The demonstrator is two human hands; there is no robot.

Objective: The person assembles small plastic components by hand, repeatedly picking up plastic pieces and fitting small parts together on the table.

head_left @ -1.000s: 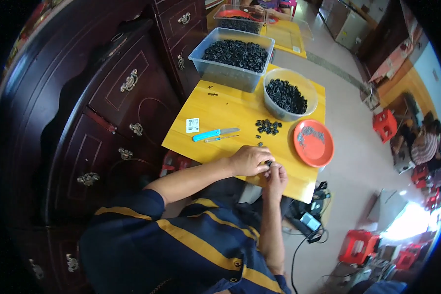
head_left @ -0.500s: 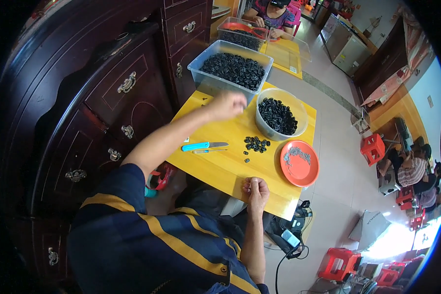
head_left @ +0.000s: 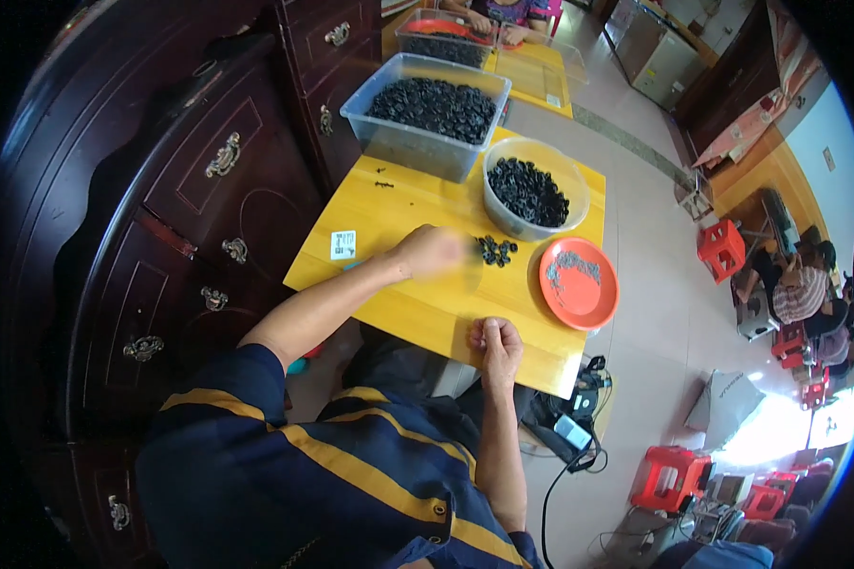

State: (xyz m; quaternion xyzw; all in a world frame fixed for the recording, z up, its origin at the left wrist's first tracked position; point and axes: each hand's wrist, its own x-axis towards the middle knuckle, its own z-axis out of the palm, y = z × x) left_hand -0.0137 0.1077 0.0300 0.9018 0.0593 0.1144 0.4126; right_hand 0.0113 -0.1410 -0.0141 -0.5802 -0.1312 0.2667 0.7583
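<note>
My left hand [head_left: 434, 251], smeared by motion, is over the yellow table [head_left: 399, 313] just left of a small pile of black ring-like parts [head_left: 496, 251]. Whether its fingers hold anything is not visible. By the table's near edge, my right hand [head_left: 496, 343] is closed, thumb against the fingers; anything in it is too small to make out. Beyond the pile stands a round clear tub [head_left: 584, 194] of the same black parts. An orange-red plate [head_left: 579, 308] with small grey pieces lies on the right. My left forearm covers most of a blue-handled knife.
A large clear bin [head_left: 389, 144] full of black parts stands at the table's far end. A white label [head_left: 343, 245] and dark scraps [head_left: 384, 184] lie on the left. Dark wooden cabinets [head_left: 209, 180] line the left side. Across another table, a person's hands [head_left: 514, 36] show.
My left hand has come back from near the large bin to beside the small pile. Its forearm now covers the knife and thin tool. My right hand stays closed at the table edge.
</note>
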